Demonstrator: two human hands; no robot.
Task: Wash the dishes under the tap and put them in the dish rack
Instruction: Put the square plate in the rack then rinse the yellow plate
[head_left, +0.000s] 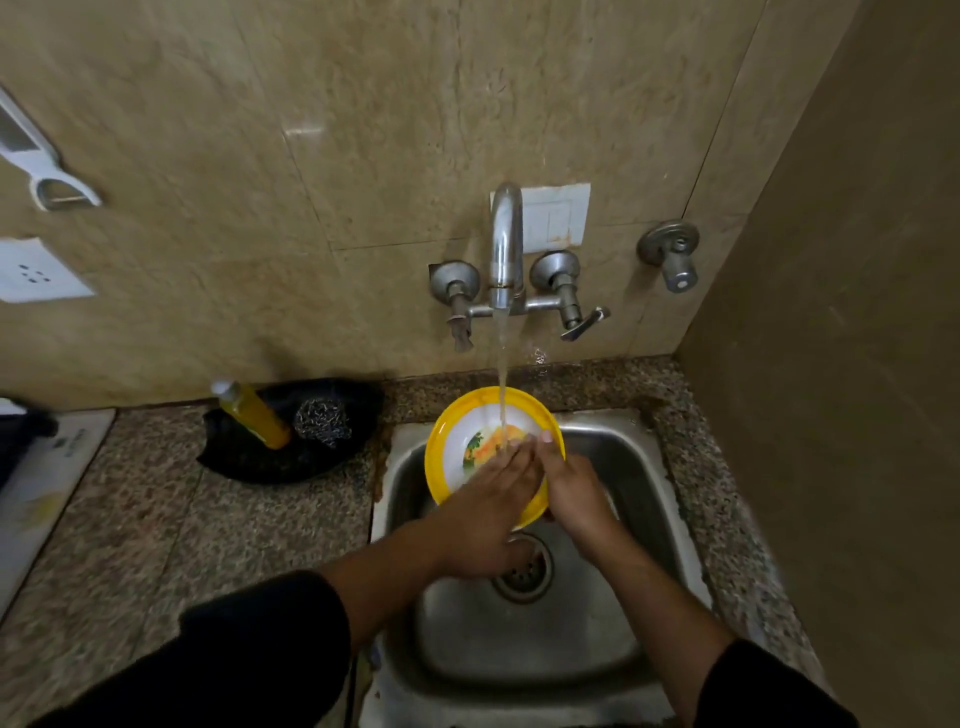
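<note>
A yellow-rimmed plate with a white centre and an orange-and-green picture is tilted over the steel sink. Water runs from the wall tap onto the plate's face. My right hand grips the plate's right rim, thumb on the front. My left hand lies flat on the plate's face, fingers spread under the stream. No dish rack is in view.
On the speckled granite counter left of the sink, a black cloth holds a yellow soap bottle and a steel scrubber. A white board lies far left. A side wall stands close on the right.
</note>
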